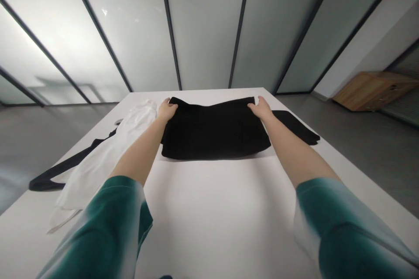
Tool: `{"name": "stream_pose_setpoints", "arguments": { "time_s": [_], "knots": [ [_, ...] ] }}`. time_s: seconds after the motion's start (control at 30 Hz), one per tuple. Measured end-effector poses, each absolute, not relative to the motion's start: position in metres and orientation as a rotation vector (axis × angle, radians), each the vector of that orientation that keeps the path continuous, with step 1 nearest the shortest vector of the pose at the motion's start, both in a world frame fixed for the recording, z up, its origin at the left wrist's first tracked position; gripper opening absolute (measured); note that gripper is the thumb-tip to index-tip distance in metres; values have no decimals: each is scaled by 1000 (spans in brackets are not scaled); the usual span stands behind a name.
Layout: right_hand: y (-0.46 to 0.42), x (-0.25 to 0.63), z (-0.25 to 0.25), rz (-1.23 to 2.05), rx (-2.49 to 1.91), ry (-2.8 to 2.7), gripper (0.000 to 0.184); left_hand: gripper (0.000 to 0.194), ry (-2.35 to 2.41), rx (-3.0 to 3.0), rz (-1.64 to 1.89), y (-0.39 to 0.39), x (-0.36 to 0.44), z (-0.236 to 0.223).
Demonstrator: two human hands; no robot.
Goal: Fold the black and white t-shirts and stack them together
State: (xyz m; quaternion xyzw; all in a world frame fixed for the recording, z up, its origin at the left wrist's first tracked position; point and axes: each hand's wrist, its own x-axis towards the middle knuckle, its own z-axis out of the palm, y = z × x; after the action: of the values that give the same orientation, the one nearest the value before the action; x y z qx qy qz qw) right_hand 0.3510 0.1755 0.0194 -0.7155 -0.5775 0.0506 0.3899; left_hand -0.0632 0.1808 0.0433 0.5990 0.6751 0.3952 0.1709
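And here's the picture: the black garment (pixel 212 130) lies folded flat on the white counter (pixel 216 218), the left hand (pixel 167 110) right on its far left corner, the right hand (pixel 261 108) on its far right corner. The hands are well apart, and it's impossible to tell whether they're gripping or just pressing! A black sleeve (pixel 294 125) stretches out beyond the right hand, while a rumpled white garment (pixel 111 157) lies left, across a black strip of fabric (pixel 55 176). Over on the floor at right, a wooden cabinet (pixel 375 91).
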Motion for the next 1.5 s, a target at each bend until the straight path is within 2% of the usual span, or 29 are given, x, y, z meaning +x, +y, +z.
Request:
{"name": "stream_pose_setpoints", "arguments": {
  "time_s": [0.07, 0.17, 0.33, 0.43, 0.57, 0.7, 0.8, 0.97, 1.2, 1.3, 1.5],
  "knots": [
    [155, 343, 6, 146, -1872, -1507, 68, 62, 1923, 1872, 1054, 155, -61, 30],
    [111, 347, -12, 152, -1858, -1604, 61, 55, 1936, 2061, 875, 109, -72, 9],
    [43, 383, -35, 348, -1960, -1504, 45, 58, 2140, 1890, 634, 50, -109, -12],
    [18, 390, -45, 556, -1887, -1578, 45, 56, 2012, 1838, 550, 34, -114, -18],
    [-2, 374, -56, 519, -1587, -1758, 40, 51, 1718, 1913, 816, 26, -105, -31],
    [-5, 356, -61, 307, -1415, -1726, 53, 60, 1535, 1974, 975, 24, -100, -43],
    [-3, 353, -62, 458, -1385, -1670, 54, 55, 1446, 1953, 930, 24, -100, -47],
    [-6, 353, -57, 746, -1411, -1667, 33, 46, 1372, 1812, 996, 25, -100, -47],
    [-12, 356, -49, 661, -1513, -1532, 29, 46, 1475, 1767, 971, 20, -105, -34],
    [-12, 360, -51, 547, -1591, -1542, 28, 34, 1643, 1833, 882, 20, -111, -30],
    [-13, 370, -51, 272, -1897, -1552, 37, 32, 1962, 1865, 717, 23, -115, -29]
  ]
}}
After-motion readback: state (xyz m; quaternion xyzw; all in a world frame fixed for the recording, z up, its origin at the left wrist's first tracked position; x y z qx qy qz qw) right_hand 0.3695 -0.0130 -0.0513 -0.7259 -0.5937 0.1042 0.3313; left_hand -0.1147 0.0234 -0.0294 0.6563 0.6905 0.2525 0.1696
